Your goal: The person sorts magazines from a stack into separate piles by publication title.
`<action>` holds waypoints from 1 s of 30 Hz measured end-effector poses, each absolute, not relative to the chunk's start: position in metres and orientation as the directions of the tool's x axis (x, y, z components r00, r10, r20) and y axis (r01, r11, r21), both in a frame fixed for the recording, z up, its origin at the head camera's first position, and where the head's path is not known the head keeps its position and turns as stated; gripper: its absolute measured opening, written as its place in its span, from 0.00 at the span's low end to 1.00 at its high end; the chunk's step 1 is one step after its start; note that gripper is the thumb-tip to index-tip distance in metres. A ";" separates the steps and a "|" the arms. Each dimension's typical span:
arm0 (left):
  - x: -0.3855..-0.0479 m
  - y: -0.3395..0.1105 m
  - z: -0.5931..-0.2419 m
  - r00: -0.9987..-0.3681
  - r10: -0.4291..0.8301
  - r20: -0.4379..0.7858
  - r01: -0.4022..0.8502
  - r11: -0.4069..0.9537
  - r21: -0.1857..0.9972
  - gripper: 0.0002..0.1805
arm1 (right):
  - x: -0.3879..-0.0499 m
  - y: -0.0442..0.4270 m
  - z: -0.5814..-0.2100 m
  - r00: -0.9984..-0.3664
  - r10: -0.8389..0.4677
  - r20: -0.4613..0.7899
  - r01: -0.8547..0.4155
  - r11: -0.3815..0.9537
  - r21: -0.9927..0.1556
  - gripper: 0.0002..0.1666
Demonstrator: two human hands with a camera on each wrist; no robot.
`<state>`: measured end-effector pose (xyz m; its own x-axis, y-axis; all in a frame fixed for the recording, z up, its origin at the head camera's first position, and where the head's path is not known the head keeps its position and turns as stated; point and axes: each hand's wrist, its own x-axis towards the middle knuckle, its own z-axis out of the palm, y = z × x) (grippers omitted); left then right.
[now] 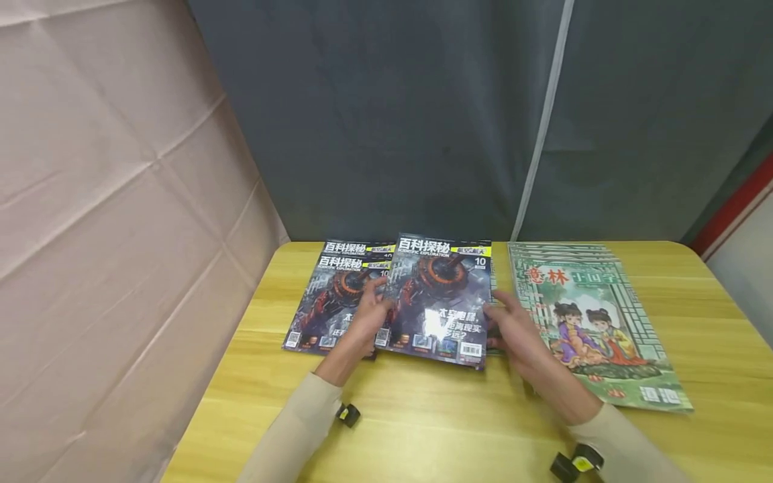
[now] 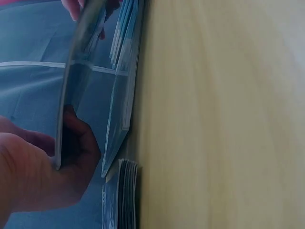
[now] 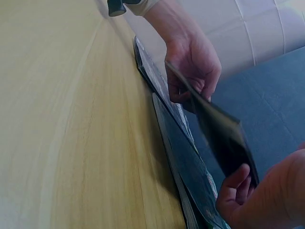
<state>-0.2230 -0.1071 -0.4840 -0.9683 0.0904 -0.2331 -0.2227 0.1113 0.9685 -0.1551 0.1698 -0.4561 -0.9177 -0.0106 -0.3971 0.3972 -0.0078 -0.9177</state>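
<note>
Both hands hold a dark magazine (image 1: 441, 288) above the table, one at each side edge. My left hand (image 1: 367, 315) grips its left edge, thumb on one face and fingers round the other, as the left wrist view shows. On the right edge, my right hand (image 1: 518, 332) pinches it between thumb and curled fingers. Beneath and left of it lie magazines with the same cover (image 1: 338, 295). To the right is an overlapping pile of green magazines (image 1: 594, 322), its top cover showing two drawn children. A greenish edge (image 1: 497, 278) peeks out behind the held magazine, mostly hidden.
The yellow wood-grain table (image 1: 435, 429) ends at a dark grey curtain (image 1: 386, 121) behind. A pale pink cloth wall (image 1: 109, 235) stands along the left. Small black devices with yellow labels sit at both wrists.
</note>
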 end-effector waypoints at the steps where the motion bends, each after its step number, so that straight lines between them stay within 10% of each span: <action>1: -0.223 -0.109 -0.484 -0.968 0.086 -0.237 -0.226 0.117 0.967 0.34 | -0.156 0.169 -0.457 -0.918 -0.012 -0.397 0.397 -0.006 -0.918 0.40; 16: -0.207 -0.156 -0.486 -0.965 0.054 -0.256 -0.246 0.154 0.957 0.34 | -0.169 0.129 -0.471 -0.941 -0.011 -0.337 0.337 -0.050 -0.940 0.17; 30: -0.201 -0.210 -0.474 -0.989 0.001 -0.145 -0.135 0.355 0.925 0.35 | -0.167 0.065 -0.485 -0.963 -0.039 -0.267 0.269 -0.085 -0.959 0.25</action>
<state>-0.2012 -0.2098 -0.4738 -0.9894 0.0007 -0.1450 -0.1353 0.3552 0.9250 -0.1674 0.0651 -0.4849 -0.9630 -0.0390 -0.2667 0.2691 -0.0851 -0.9594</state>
